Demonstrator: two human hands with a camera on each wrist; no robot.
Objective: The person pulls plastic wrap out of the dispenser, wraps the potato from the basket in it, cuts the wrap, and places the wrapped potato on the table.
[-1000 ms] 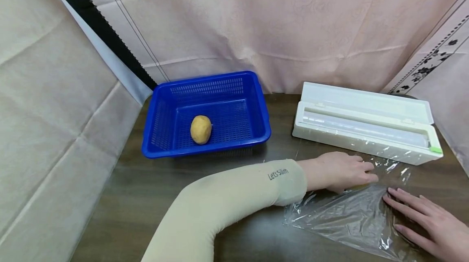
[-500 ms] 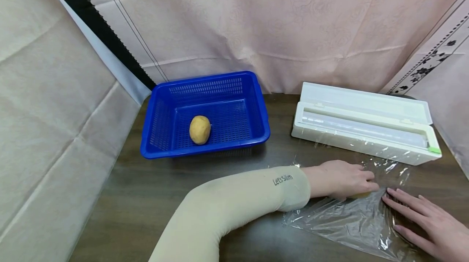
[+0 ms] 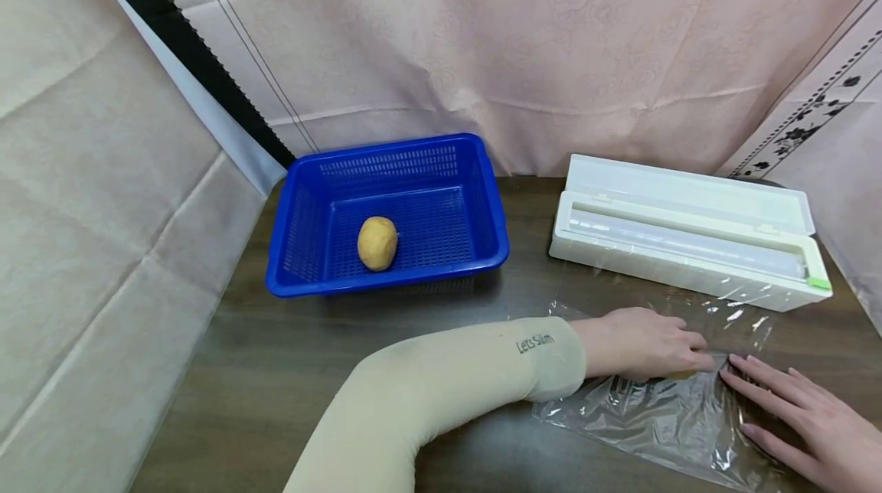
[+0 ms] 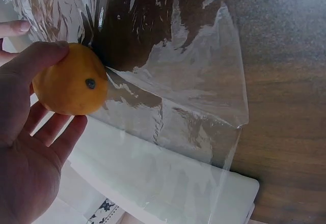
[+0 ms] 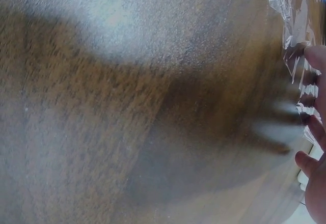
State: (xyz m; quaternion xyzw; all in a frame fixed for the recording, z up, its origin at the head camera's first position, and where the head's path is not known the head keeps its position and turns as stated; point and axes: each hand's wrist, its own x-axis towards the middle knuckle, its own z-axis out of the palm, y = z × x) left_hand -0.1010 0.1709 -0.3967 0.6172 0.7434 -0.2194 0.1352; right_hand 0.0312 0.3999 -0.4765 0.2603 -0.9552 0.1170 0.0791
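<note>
My left hand (image 3: 648, 341) holds a round yellow-orange fruit (image 4: 71, 81) with one dark spot, its thumb on one side and its fingers on the other. In the head view that hand covers most of the fruit. Clear cling film (image 3: 661, 420) lies wrinkled on the table about the fruit, one edge folded over. Beside it my right hand (image 3: 806, 416) rests on the film with fingers spread and nearly straight. The right wrist view catches only that hand's fingers (image 5: 313, 127) at its edge, against crinkled film.
A white cling film dispenser (image 3: 682, 259) stands behind the hands, lid up, with film stretching from it towards the hands. Left of it, a blue basket (image 3: 492, 248) contains a yellowish potato-like lump (image 3: 377, 243). Pale cloth (image 3: 551, 57) hangs behind the brown table (image 3: 227, 386).
My left hand, with the fruit, has moved a little towards the front of the table, over the film. The right hand stays in place, as do the basket and dispenser.
</note>
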